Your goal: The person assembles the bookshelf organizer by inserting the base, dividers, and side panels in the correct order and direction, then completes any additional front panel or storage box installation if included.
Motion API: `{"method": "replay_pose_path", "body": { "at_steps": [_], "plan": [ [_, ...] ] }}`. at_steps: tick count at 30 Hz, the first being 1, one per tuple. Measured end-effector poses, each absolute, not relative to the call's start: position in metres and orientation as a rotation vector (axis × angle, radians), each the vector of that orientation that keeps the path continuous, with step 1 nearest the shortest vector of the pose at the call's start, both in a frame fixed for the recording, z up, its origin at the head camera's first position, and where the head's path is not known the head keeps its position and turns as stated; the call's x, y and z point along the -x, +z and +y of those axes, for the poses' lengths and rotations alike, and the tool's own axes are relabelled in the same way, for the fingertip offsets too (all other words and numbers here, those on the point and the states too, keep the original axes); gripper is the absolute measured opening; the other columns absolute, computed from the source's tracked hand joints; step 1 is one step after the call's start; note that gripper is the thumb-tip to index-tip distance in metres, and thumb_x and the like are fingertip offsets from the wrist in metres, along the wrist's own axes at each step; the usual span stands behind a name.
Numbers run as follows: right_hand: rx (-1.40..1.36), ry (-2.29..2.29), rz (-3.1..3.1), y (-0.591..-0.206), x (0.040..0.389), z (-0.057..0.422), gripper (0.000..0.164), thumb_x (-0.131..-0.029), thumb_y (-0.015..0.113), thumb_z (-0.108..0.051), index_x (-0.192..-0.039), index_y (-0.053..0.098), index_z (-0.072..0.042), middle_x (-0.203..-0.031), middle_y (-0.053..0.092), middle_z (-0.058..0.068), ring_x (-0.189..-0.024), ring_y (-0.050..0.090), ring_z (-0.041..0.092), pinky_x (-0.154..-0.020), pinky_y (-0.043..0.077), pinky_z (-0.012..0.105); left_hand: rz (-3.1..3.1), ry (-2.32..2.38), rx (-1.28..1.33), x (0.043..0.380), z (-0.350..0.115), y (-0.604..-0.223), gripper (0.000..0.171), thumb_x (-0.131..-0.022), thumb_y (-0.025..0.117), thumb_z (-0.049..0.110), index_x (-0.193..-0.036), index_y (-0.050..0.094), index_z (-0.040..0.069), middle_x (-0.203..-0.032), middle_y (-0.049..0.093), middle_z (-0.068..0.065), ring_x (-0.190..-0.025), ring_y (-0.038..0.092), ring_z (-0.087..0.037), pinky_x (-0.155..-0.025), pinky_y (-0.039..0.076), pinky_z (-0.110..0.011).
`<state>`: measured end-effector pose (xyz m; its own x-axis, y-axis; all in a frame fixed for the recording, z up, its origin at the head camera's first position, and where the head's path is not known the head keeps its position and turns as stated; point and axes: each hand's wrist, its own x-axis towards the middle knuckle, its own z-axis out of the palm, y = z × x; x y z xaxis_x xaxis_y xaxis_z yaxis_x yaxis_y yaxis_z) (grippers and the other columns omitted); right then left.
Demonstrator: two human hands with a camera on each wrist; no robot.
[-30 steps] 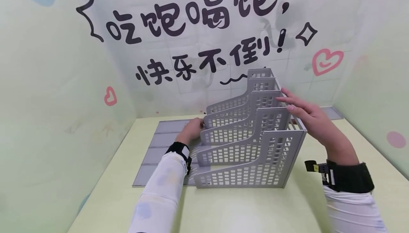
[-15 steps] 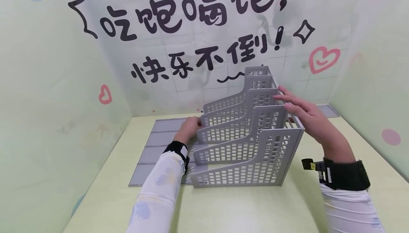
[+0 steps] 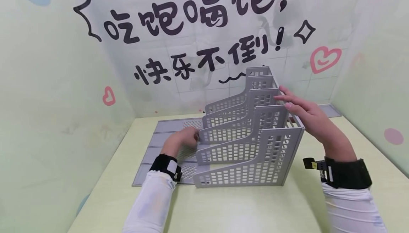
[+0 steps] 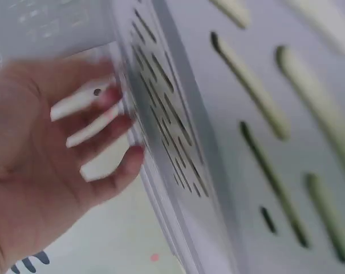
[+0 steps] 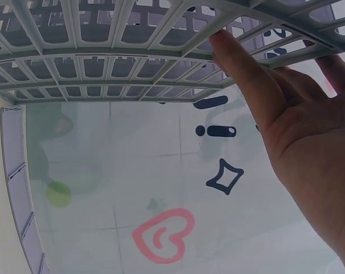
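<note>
A light grey file rack (image 3: 234, 169) with several perforated, stepped dividers stands upright on the table. From its left side a flat, slotted grey panel (image 3: 150, 155) extends along the table. My left hand (image 3: 183, 139) is at the front edge of a middle divider, above the panel. In the left wrist view its fingers are blurred and loosely bent, with fingertips against or close beside a slotted grey panel (image 4: 166, 125). My right hand (image 3: 310, 119) rests with extended fingers on the upper back of the rack. The right wrist view has a fingertip touching the lattice (image 5: 121, 54).
Another flat grey panel (image 3: 331, 111) lies at the back right of the pale yellow table (image 3: 243, 211). A printed wall sheet (image 3: 191, 98) with dark lettering rises behind the rack, and pale walls stand on both sides.
My left hand has moved toward me along the dividers' front edges, away from a divider farther back. My right hand stays on the back of the rack. The rack has not visibly moved.
</note>
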<state>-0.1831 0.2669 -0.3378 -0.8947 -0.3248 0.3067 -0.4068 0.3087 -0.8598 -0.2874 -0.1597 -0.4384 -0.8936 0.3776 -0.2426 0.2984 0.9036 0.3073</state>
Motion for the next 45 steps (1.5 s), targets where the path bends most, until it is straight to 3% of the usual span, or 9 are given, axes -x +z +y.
{"method": "replay_pose_path", "body": {
  "at_steps": [2,6,12,16,18,23,27,31,45],
  "plan": [
    [-0.684,1.666,-2.484,-0.338,0.183,0.268,0.042,-0.115,0.047,-0.024,-0.153,0.057,-0.011,-0.180,0.021,-0.001,-0.168,0.016,0.015,-0.100,0.039,0.005,2.723,0.443,-0.540,0.282,-0.159,-0.438,0.015,-0.088,0.073,0.006,-0.104,0.071,0.003,-0.096,0.069,-0.009,-0.082,0.058,-0.019,-0.073,0.050,-0.032],
    [-0.670,1.669,-2.495,-0.339,0.182,0.270,0.043,-0.115,0.047,-0.025,-0.155,0.055,-0.010,-0.180,0.021,-0.003,-0.167,0.017,0.010,-0.101,0.038,0.005,2.777,0.453,-0.519,0.277,-0.153,-0.439,0.013,-0.096,0.079,0.021,-0.096,0.076,0.008,-0.089,0.074,-0.003,-0.077,0.061,-0.015,-0.073,0.053,-0.030],
    [-0.704,1.686,-2.472,-0.342,0.181,0.277,0.044,-0.116,0.044,-0.025,-0.157,0.053,-0.014,-0.180,0.018,-0.003,-0.165,0.019,0.007,-0.097,0.045,0.008,2.943,0.226,-0.532,0.279,-0.136,-0.439,0.014,-0.089,0.084,0.018,-0.086,0.074,0.008,-0.088,0.076,-0.006,-0.080,0.066,-0.020,-0.082,0.059,-0.040],
    [-0.702,1.678,-2.469,-0.344,0.180,0.279,0.044,-0.116,0.045,-0.024,-0.157,0.053,-0.014,-0.180,0.019,-0.004,-0.164,0.019,0.003,-0.098,0.043,0.007,2.882,0.080,-0.408,0.258,-0.137,-0.426,0.004,-0.090,0.073,0.005,-0.090,0.069,0.008,-0.097,0.073,-0.008,-0.087,0.065,-0.024,-0.084,0.059,-0.044],
    [-0.697,1.661,-2.483,-0.343,0.181,0.279,0.044,-0.115,0.045,-0.025,-0.157,0.053,-0.015,-0.180,0.020,-0.006,-0.164,0.019,0.005,-0.097,0.043,0.008,2.822,0.073,-0.353,0.241,-0.141,-0.416,0.014,-0.088,0.069,0.000,-0.099,0.071,0.009,-0.109,0.071,-0.009,-0.096,0.064,-0.025,-0.089,0.059,-0.047],
    [-0.686,1.655,-2.502,-0.337,0.185,0.278,0.044,-0.116,0.045,-0.028,-0.158,0.053,-0.018,-0.179,0.020,-0.009,-0.166,0.019,0.011,-0.095,0.047,0.009,2.700,0.283,-0.430,0.210,-0.145,-0.402,0.030,-0.086,0.085,0.013,-0.115,0.079,0.011,-0.120,0.074,-0.005,-0.107,0.068,-0.022,-0.100,0.058,-0.044],
    [-0.710,1.685,-2.475,-0.336,0.185,0.279,0.044,-0.115,0.044,-0.026,-0.158,0.053,-0.018,-0.180,0.020,-0.007,-0.166,0.017,0.010,-0.096,0.045,0.008,2.686,0.352,-0.551,0.206,-0.141,-0.400,0.012,-0.094,0.081,0.021,-0.095,0.080,0.008,-0.090,0.076,-0.001,-0.079,0.063,-0.015,-0.078,0.057,-0.033],
    [-0.739,1.700,-2.448,-0.338,0.185,0.278,0.044,-0.115,0.044,-0.023,-0.158,0.053,-0.015,-0.180,0.021,-0.005,-0.164,0.019,0.005,-0.098,0.044,0.008,2.737,0.342,-0.553,0.207,-0.139,-0.402,0.015,-0.098,0.077,0.021,-0.087,0.078,0.011,-0.078,0.069,0.002,-0.069,0.055,-0.013,-0.067,0.048,-0.027],
    [-0.727,1.658,-2.487,-0.334,0.185,0.274,0.044,-0.115,0.044,-0.025,-0.158,0.052,-0.015,-0.180,0.019,-0.007,-0.164,0.019,0.004,-0.096,0.045,0.009,2.745,0.370,-0.457,0.203,-0.135,-0.406,0.012,-0.100,0.075,0.017,-0.091,0.074,0.009,-0.083,0.070,-0.004,-0.072,0.056,-0.016,-0.069,0.049,-0.030]
  ]
}}
